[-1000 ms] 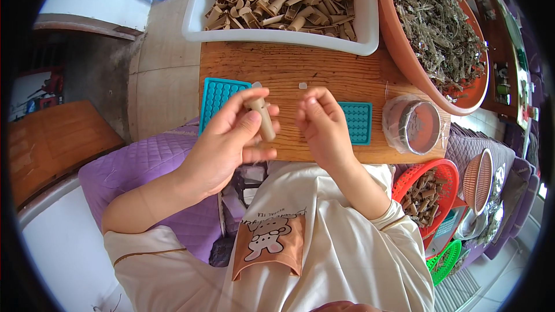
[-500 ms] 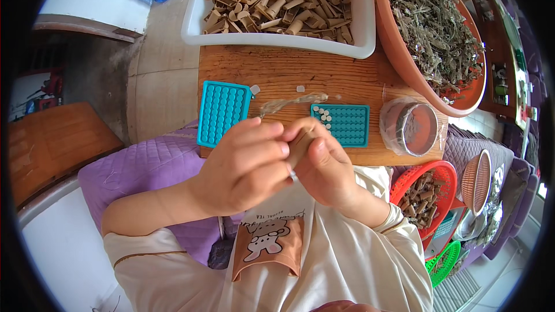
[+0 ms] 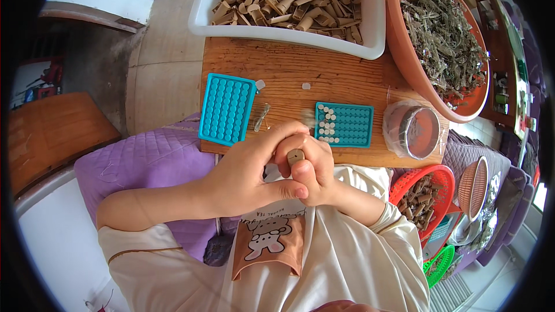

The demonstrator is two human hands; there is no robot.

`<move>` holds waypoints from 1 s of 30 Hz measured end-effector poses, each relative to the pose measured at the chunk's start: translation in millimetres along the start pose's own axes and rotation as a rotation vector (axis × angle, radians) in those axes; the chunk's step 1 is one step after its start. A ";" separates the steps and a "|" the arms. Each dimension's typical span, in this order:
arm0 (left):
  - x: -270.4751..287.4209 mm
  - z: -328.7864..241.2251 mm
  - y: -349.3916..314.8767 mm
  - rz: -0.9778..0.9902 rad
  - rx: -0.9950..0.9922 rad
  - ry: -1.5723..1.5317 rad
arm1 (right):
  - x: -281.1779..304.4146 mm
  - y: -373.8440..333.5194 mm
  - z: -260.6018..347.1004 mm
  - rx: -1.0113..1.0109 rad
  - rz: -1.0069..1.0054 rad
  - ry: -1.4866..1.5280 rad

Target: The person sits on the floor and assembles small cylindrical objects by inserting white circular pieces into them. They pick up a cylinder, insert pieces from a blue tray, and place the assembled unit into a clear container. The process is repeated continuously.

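Observation:
My two hands are pressed together above the table's near edge. Between them is a small brown tube-like piece (image 3: 296,156), its round end facing up with a tiny dark hole. My right hand (image 3: 318,176) is closed around it, thumb against its side. From the left, my left hand (image 3: 248,164) folds its fingers over the piece and the right-hand fingers, hiding most of it. Just beyond them lie a turquoise tray of round cups (image 3: 226,110) and a smaller turquoise tray (image 3: 352,127) with several white discs on its left part. A small see-through strand (image 3: 262,118) rests between the trays.
At the back, a white bin (image 3: 289,40) holds many brown half-tube pieces. An orange basin (image 3: 399,29) of dried, shredded material stands at the far right. A plastic-lined round container (image 3: 419,133) sits at the table's right. Below it is a red basket (image 3: 442,208) of brown pieces.
My left hand has gone from pinching at the tube piece to closing over it and my right fingers. The long pale strand seen beyond my hands no longer shows there.

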State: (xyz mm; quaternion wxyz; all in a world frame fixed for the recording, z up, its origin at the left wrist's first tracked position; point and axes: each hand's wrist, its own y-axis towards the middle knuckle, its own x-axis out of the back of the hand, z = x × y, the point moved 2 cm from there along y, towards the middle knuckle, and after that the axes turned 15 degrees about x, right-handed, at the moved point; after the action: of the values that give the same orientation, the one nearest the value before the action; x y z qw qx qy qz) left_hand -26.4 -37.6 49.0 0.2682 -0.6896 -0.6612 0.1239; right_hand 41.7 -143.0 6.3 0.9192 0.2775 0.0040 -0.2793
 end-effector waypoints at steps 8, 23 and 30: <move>-6.3 1.9 -0.9 -0.068 -0.032 0.108 | 22.4 -2.7 10.2 0.003 0.095 -0.241; -12.6 8.2 4.7 0.203 0.161 0.014 | 271.0 -181.6 193.4 -1.520 0.496 -1.635; -14.1 12.9 -6.1 0.118 -0.029 0.178 | 148.4 58.9 60.3 -0.121 0.333 -1.210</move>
State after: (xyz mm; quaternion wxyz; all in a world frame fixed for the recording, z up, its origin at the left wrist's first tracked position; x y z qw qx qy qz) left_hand -39.7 -48.8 39.0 0.3081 -0.7393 -0.5948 0.0680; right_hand 188.4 -209.1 63.1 0.8040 0.0150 -0.5442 -0.2394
